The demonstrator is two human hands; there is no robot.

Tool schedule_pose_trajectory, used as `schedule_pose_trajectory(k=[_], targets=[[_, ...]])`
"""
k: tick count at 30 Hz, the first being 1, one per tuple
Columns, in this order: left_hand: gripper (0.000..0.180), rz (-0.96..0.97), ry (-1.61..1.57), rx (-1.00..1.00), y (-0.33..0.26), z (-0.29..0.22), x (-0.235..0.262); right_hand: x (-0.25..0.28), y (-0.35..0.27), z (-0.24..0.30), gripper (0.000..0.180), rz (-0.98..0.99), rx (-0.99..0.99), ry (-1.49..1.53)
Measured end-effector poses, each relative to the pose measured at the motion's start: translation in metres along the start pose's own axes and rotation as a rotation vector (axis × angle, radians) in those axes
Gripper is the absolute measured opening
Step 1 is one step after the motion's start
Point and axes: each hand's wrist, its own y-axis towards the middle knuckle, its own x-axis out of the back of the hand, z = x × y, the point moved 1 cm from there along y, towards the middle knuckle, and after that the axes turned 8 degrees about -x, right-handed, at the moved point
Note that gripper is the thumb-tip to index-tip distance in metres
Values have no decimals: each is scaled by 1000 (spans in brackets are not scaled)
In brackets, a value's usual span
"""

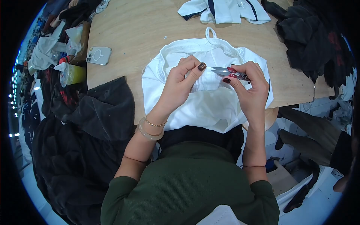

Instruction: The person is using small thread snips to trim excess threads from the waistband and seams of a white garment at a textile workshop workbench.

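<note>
A white garment (195, 107) with a gathered elastic waistband and a cord loop (210, 33) lies at the table's near edge, partly over my lap. My left hand (184, 75) pinches a piece of its waistband between thumb and fingers. Red-handled thread snips (231, 72) are gripped in my right hand (252, 80). Their grey blades point left, close to the cloth beside my left thumb. Whether the blades touch a thread is too small to tell.
A phone (99, 55) lies on the wooden table (123, 30) at left, near a cup of yellow drink (73, 75). Another white garment (225, 11) is at the far edge. Dark cloth (101, 108) heaps at left, more dark clothes (309, 33) at right. A person's legs (311, 137) show at right.
</note>
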Motion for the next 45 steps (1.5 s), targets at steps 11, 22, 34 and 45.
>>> schedule_pose_trajectory(k=[11,22,34,45], targets=[[21,50,5,-36,1,6,0,-7,2,-4,23,-61,-47,144],[20,44,-78,95,1,16,6,2,-5,-25,21,-116,-231,443],[30,-324,1121,127,3,7,62,14,5,-65,20,-200,-323,-327],[21,-429,-36,437,-4,50,114,20,17,-123,14,-176,-741,352]])
